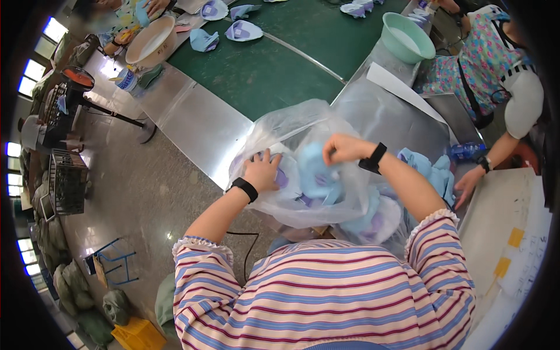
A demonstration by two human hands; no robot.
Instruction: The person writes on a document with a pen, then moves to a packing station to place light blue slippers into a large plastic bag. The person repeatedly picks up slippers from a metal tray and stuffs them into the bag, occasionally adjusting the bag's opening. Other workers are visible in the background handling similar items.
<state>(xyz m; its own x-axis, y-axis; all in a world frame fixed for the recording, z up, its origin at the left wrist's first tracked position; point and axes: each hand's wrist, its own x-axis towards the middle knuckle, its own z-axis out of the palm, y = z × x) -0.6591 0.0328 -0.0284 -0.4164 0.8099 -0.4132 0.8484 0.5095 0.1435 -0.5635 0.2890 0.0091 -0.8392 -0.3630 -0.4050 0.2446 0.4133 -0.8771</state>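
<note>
A large clear plastic bag [286, 213] lies open in front of me at the table corner. Soft cap-like cloth pieces in white, purple and light blue are inside it. My left hand [262, 171] rests with fingers spread on a white and purple cloth piece [286, 181] at the bag's left. Above a light blue cloth piece [318, 175], my right hand [345, 149] is closed with its fingers curled down. What it grips, if anything, is hidden. More cloth pieces [379, 219] show through plastic, nearer my body on the right.
A green-topped table [262, 76] with metal edges [181, 122] stands ahead, holding several similar pieces [244, 31]. A beige basin [153, 42] and a mint basin [407, 38] stand far left and right. At right, a co-worker's hand [466, 185] is near blue cloth pieces [429, 169]. A fan [79, 77] stands left.
</note>
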